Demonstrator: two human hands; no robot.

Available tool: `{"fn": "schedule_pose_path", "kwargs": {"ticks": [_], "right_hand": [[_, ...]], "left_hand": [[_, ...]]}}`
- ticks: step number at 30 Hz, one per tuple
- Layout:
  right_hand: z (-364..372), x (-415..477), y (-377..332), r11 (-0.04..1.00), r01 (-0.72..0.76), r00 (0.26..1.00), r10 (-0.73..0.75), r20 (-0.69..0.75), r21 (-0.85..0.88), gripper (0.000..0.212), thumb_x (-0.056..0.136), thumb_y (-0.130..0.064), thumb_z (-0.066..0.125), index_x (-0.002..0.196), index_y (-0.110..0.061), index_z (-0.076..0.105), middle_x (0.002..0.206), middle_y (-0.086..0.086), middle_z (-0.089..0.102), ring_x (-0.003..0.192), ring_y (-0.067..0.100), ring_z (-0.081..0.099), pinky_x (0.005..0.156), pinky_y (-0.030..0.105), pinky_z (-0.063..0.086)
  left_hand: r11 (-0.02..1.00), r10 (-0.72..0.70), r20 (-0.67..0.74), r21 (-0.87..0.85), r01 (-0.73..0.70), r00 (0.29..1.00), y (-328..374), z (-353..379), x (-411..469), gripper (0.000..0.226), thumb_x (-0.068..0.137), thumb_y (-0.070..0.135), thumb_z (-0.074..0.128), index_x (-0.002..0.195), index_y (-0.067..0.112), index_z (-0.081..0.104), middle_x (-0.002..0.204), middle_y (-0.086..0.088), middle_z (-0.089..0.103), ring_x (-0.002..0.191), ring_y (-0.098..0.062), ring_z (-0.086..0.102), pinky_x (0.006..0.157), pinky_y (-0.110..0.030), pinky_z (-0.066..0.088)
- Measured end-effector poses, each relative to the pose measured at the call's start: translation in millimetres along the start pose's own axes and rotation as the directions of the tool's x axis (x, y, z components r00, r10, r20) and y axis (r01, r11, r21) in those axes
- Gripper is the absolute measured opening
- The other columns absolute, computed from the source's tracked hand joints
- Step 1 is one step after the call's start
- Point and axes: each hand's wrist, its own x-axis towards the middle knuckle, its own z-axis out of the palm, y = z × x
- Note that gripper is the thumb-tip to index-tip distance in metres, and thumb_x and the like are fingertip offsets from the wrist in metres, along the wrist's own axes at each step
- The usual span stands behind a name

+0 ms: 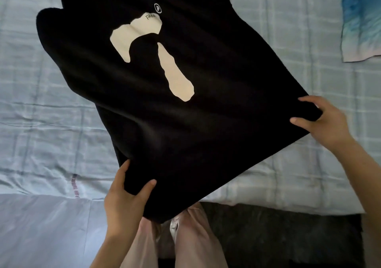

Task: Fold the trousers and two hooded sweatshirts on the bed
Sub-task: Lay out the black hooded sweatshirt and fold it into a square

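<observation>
Nearest, the left hand (125, 197) pinches the near hem corner of the black sweatshirt (185, 127), and the right hand (325, 123) grips the right corner. The sweatshirt runs long and slanted away from both hands, far and left over the bed (41, 133).

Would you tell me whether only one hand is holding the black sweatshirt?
No, the left hand and right hand each grip a near corner of the black sweatshirt.

Both forearms run bare from the left hand (125, 204) and the right hand (323, 123) to the picture's edge, and below the left hand the person wears loose pale pink trousers (193, 245) with a glossy white strip at the front.
</observation>
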Motion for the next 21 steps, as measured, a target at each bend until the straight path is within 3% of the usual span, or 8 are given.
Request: {"fn": "schedule_pose_path", "kwargs": {"ticks": [3,5,8,10,12,14,18,21], "right_hand": [[17,6,2,0.986,-0.043,0.996,0.055,0.072,-0.160,0.065,0.075,-0.040,0.080,0.134,-0.027,0.057,0.121,0.020,0.061,0.114,0.037,0.056,0.098,0.037,0.045],[30,7,-10,0.956,-0.050,0.998,0.036,-0.053,-0.290,0.063,0.078,-0.047,0.067,0.136,-0.027,0.057,0.133,0.029,0.049,0.124,0.047,0.045,0.104,0.051,0.040],[57,-11,-47,0.920,0.144,0.942,-0.240,-0.234,-0.365,0.060,0.088,-0.039,0.052,0.144,-0.018,0.050,0.146,0.030,0.039,0.135,0.048,0.036,0.111,0.056,0.032],[87,-24,-70,0.873,0.294,0.912,-0.378,-0.160,-0.390,0.058,0.096,-0.036,0.047,0.151,-0.022,0.040,0.156,0.021,0.033,0.145,0.042,0.028,0.119,0.056,0.022],[114,-27,-78,0.801,0.390,0.891,-0.452,-0.032,-0.454,0.055,0.101,-0.040,0.039,0.155,-0.030,0.033,0.162,0.008,0.029,0.150,0.034,0.022,0.121,0.054,0.015],[126,-19,-65,0.782,0.408,0.895,-0.444,0.038,-0.472,0.054,0.103,-0.045,0.033,0.156,-0.034,0.029,0.163,0.003,0.028,0.152,0.030,0.020,0.123,0.049,0.011],[126,-9,-39,0.791,0.397,0.906,-0.419,0.061,-0.465,0.055,0.103,-0.046,0.035,0.156,-0.032,0.029,0.163,0.003,0.029,0.152,0.029,0.021,0.124,0.043,0.011],[128,-21,-68,0.831,0.330,0.934,-0.355,0.029,-0.447,0.057,0.102,-0.044,0.032,0.156,-0.027,0.031,0.163,0.005,0.029,0.152,0.031,0.019,0.124,0.048,0.011]], "left_hand": [[0.964,0.003,0.025,0.265,-0.009,1.000,1,13,8,0.080,0.075,0.032,0.082,0.143,0.023,0.042,0.132,-0.015,0.042,0.120,-0.037,0.045,0.096,-0.047,0.045],[0.893,0.186,-0.076,0.428,-0.136,0.980,8,23,15,0.077,0.072,0.027,0.083,0.137,0.007,0.046,0.133,-0.026,0.037,0.120,-0.043,0.037,0.099,-0.056,0.039],[0.733,0.543,-0.045,0.513,-0.448,0.838,36,35,21,0.069,0.084,0.030,0.065,0.143,0.003,0.043,0.146,-0.024,0.035,0.133,-0.040,0.035,0.112,-0.053,0.026],[0.588,0.649,0.084,0.575,-0.569,0.756,56,48,36,0.064,0.093,0.036,0.051,0.151,0.013,0.035,0.155,-0.019,0.030,0.144,-0.038,0.027,0.119,-0.052,0.015],[0.459,0.653,0.245,0.625,-0.632,0.717,63,64,57,0.060,0.099,0.042,0.040,0.154,0.021,0.028,0.161,-0.012,0.025,0.149,-0.034,0.019,0.120,-0.053,0.009],[0.388,0.584,0.368,0.657,-0.647,0.724,51,78,75,0.059,0.101,0.047,0.028,0.156,0.025,0.022,0.163,-0.008,0.019,0.151,-0.032,0.012,0.120,-0.057,0.009],[0.401,0.480,0.423,0.673,-0.621,0.768,20,86,88,0.062,0.101,0.051,0.020,0.157,0.027,0.013,0.165,-0.007,0.010,0.152,-0.033,0.005,0.119,-0.058,0.009],[0.439,0.512,0.394,0.643,-0.627,0.763,42,77,81,0.060,0.101,0.049,0.021,0.156,0.026,0.018,0.164,-0.008,0.018,0.151,-0.032,0.012,0.119,-0.057,0.014]]}}
